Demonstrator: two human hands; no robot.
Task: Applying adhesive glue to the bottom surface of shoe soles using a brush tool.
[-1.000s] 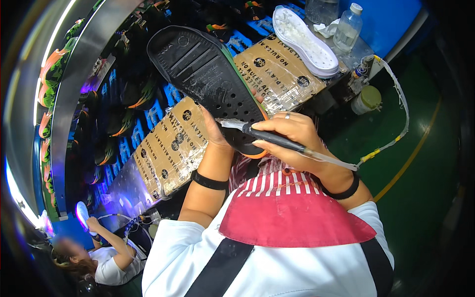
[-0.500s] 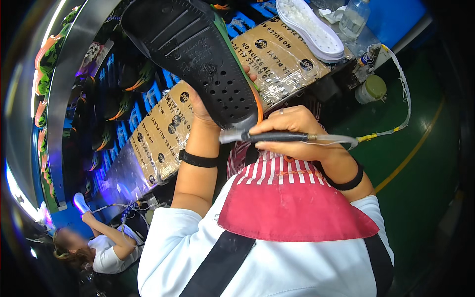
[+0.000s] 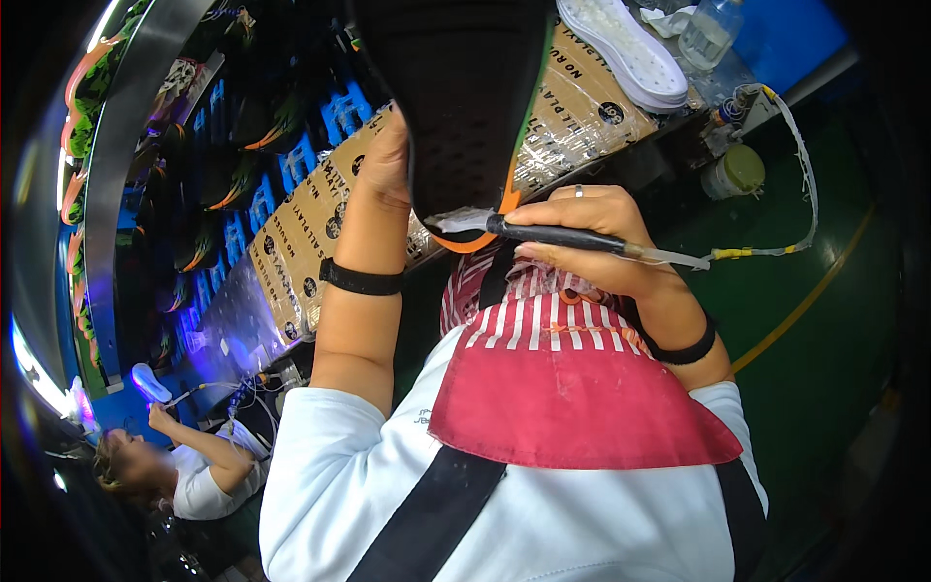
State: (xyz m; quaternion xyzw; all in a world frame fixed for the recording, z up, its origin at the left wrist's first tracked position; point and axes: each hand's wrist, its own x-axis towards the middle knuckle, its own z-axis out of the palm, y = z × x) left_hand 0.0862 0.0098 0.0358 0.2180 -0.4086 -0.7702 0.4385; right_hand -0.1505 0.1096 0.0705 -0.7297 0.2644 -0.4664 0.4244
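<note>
A black shoe sole (image 3: 456, 116) with an orange and green edge is held up in front of me, its inner face dark and dotted with small holes. My left hand (image 3: 386, 165) grips it from its left side, most of the fingers hidden behind it. In my right hand (image 3: 593, 228) is a black-handled brush (image 3: 562, 235), pinched between thumb and fingers, with a thin clear hose running from its back end. The brush's whitish bristles (image 3: 461, 220) lie against the inside of the sole's near, rounded end, beside the orange rim.
A cardboard-covered bench (image 3: 291, 257) runs beyond my hands. At its far right are a white sole (image 3: 630, 53), a clear bottle (image 3: 711, 37) and a lidded jar (image 3: 737, 173). Blue racks (image 3: 233, 242) with dark shoe parts stand left; a co-worker (image 3: 208, 480) sits lower left.
The sole has tilted, its inner face now darker and steeper to me. The brush tip has moved from beside the near end to inside its rim. The co-worker's head and arm have shifted.
</note>
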